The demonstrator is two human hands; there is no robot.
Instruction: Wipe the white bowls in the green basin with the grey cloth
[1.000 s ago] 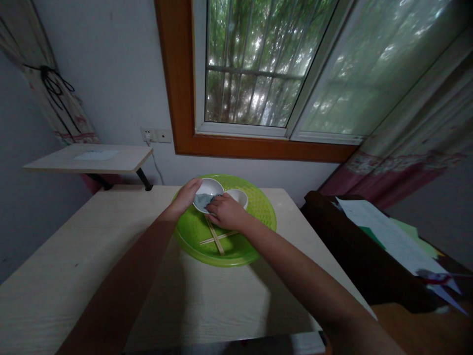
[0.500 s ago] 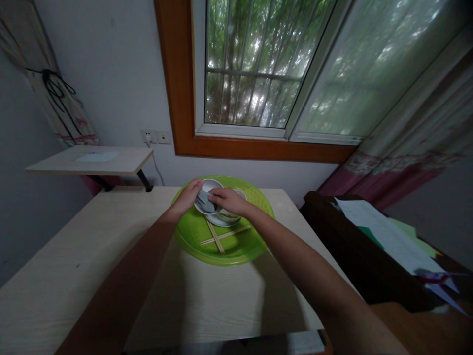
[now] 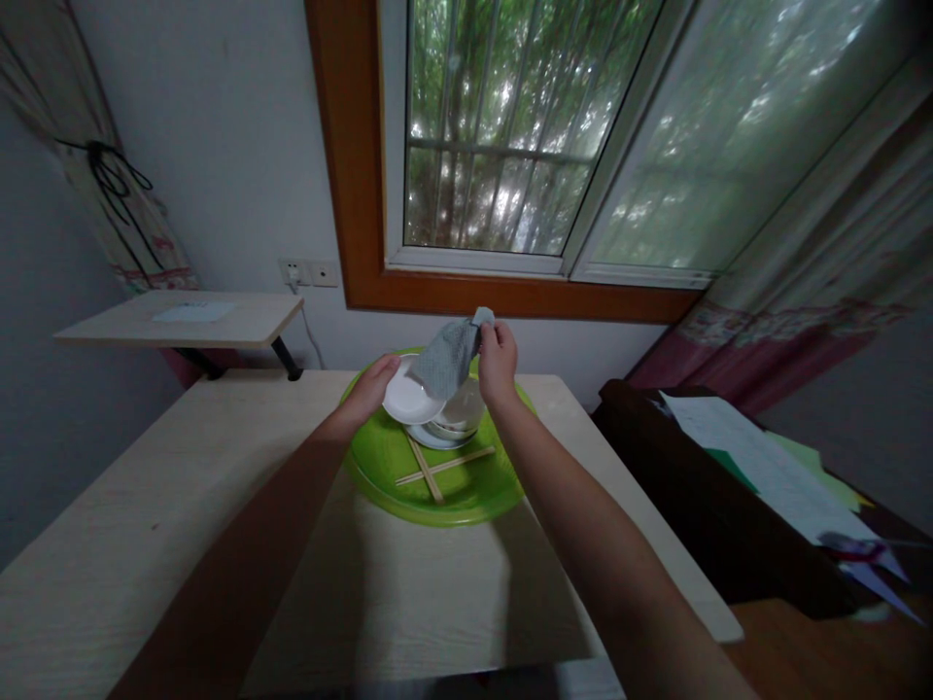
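Note:
My left hand (image 3: pixel 371 391) is closed on the rim of a small white bowl (image 3: pixel 409 397), tilted with its inside toward me. Pinched by a corner in my right hand (image 3: pixel 498 358), a grey cloth (image 3: pixel 446 358) hangs down, its lower end over the bowl's right side. Beneath them is a round green basin (image 3: pixel 466 506). Inside it, stacked white bowls (image 3: pixel 464 413) sit on a white plate (image 3: pixel 437 437); my right hand is above them. Wooden chopsticks (image 3: pixel 430 472) lie crossed in the front of the basin.
The basin stands on a pale wooden table (image 3: pixel 182 515) below a barred window (image 3: pixel 502 146). A small raised shelf (image 3: pixel 182 319) is at the table's back left. To the right, a dark cabinet (image 3: pixel 656 486) bears papers (image 3: pixel 758 467).
My right hand has moved up and right, pulling the cloth out of the bowl by one corner. My left hand keeps its hold on the bowl.

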